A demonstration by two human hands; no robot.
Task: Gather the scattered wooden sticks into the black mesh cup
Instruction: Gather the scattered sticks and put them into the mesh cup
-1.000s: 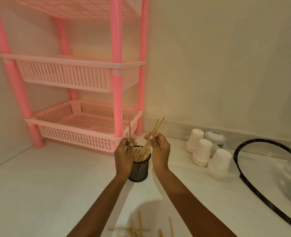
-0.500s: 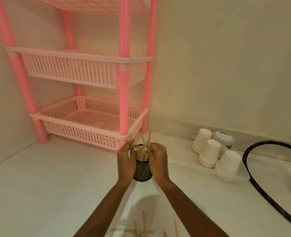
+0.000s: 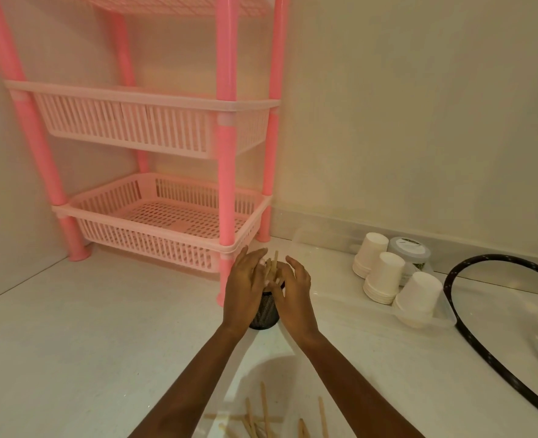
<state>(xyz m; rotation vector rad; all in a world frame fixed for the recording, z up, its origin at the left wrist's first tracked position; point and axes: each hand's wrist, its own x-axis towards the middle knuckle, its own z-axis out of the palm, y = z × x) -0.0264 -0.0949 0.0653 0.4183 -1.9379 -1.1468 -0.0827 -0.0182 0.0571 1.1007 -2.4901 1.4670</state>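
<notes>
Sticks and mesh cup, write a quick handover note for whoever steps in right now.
Left hand: open, fingers spread, against the cup's left side.
Right hand: open, at the cup's right side, holding nothing.
Cup: upright on the counter, between both hands.
Done: a bundle of sticks stands in the cup.
Left: loose sticks lie on the counter near the bottom edge; pick them up and add them.

Setting as I see it through the headcam: a home kitchen or utility corner. Evidence: pale stone-look counter (image 3: 87, 343) meeting plain cream walls; pink plastic tiered basket rack (image 3: 154, 216) standing on it; stacks of white paper cups (image 3: 384, 281) upended beside a lidded plastic tub (image 3: 410, 251).
</notes>
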